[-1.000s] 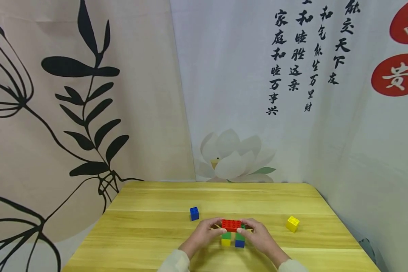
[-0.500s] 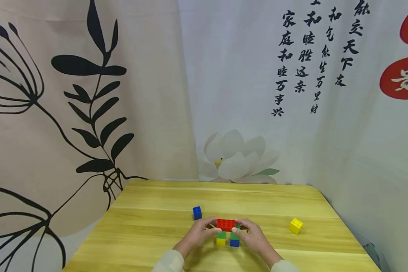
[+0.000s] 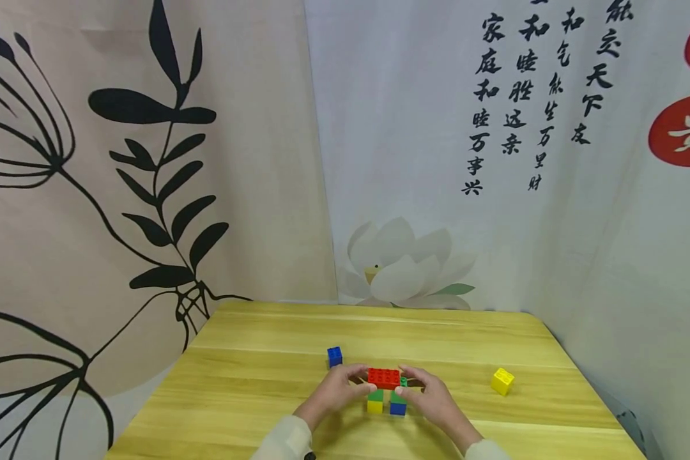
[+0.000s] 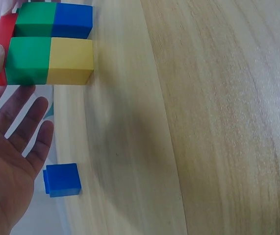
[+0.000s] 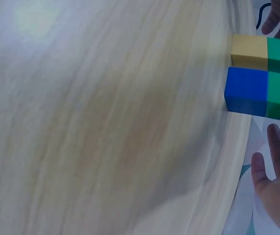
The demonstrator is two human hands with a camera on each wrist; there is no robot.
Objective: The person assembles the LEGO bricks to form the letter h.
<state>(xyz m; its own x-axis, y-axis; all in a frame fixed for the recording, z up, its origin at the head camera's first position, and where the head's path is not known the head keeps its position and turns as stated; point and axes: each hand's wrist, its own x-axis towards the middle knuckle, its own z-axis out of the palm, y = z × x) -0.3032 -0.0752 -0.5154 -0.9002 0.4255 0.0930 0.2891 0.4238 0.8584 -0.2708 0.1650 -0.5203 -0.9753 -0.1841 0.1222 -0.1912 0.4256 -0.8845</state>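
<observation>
Unmoved red brick (image 3: 384, 379) between fingers (image 3: 416, 372)

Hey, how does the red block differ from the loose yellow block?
The red block is oblong; the loose yellow block is stubbier, more cube-like. The red block is held atop stacked green blocks, while the loose yellow block sits untouched on the table. Both have studs on top.

Table (image 3: 253, 383): 2 blue blocks (image 3: 398, 409), 2 yellow blocks (image 3: 375, 407)
</observation>
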